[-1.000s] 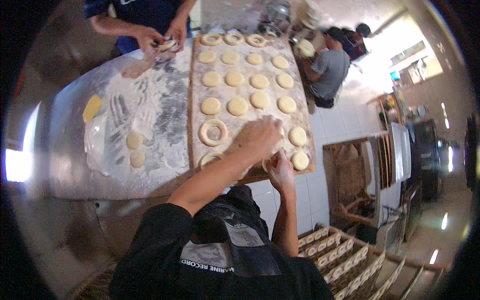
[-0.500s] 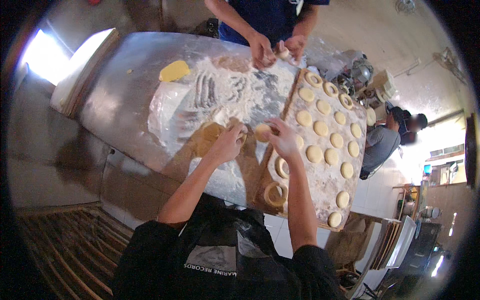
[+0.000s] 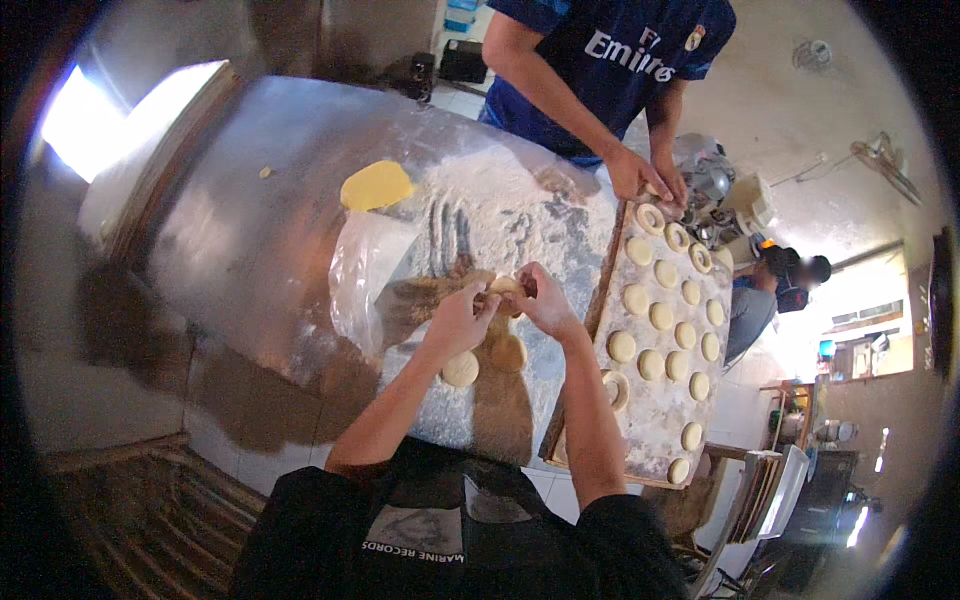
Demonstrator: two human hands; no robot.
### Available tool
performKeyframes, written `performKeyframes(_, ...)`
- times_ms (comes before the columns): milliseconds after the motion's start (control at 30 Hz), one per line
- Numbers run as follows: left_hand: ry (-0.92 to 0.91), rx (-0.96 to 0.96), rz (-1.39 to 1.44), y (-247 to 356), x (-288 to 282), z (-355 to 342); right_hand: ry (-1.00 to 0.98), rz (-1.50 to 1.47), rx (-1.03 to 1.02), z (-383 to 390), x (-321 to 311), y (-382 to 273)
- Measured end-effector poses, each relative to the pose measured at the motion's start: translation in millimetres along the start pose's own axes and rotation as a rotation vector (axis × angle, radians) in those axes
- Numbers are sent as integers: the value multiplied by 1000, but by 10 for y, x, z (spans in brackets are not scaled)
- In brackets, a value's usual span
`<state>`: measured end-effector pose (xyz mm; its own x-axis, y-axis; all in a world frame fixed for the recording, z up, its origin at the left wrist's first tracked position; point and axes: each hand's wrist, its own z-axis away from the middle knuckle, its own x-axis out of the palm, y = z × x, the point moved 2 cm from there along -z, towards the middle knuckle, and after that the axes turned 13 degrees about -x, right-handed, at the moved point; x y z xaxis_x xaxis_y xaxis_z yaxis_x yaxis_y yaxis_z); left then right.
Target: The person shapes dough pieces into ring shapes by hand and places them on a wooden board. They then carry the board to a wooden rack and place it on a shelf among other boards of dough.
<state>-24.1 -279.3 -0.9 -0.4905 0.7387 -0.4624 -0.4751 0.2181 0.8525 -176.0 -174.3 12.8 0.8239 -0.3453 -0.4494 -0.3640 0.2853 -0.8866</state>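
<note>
A small piece of pale dough (image 3: pixel 505 287) is pinched between my two hands above the floured table. On its left side, my left hand (image 3: pixel 460 318) has thumb and fingers closed on it. My right hand (image 3: pixel 547 303) grips the opposite side with bent fingers. Two flat dough rounds lie on the table below my hands: a pale one (image 3: pixel 460 369) by my left wrist and a shaded one (image 3: pixel 508 353) between my forearms. To the right, a floured wooden board (image 3: pixel 650 425) carries several dough rounds (image 3: pixel 661 316) and dough rings (image 3: pixel 677 237); my right forearm covers its near left part.
Across the table, a person in a blue jersey (image 3: pixel 600 95) has both hands (image 3: pixel 645 182) at the board's far edge. A yellow slab (image 3: pixel 378 186) and clear plastic (image 3: pixel 362 275) lie left of the spread flour (image 3: pixel 500 190). Another person (image 3: pixel 750 315) is beyond the board.
My right hand, which held a dough round apart from the left, now meets the left on one dough piece. The other person's hands moved right to the board. The view has shifted.
</note>
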Motion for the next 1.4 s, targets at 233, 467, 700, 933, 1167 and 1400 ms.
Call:
performKeyframes(233, -280, -55, 451, 479, -334, 145, 171, -287, -130, 333, -49, -524)
performKeyframes(467, 180, 320, 56, 317, -236, 162, 425, 56, -435, 117, 312, -489)
performKeyframes(700, -220, 195, 874, 458, -328, 529, 229, -896, -331, 551, 348, -441)
performKeyframes(933, 23, 353, 467, 251, -21, 516, 462, -350, -387, 776, 456, -1159)
performKeyframes(1167, 151, 476, 273, 377, 244, 709, 534, -380, -308, 1043, 365, -738)
performKeyframes(1400, -66, 466, 282, 441, 647, 778, 819, -875, -486, 1473, 117, -677)
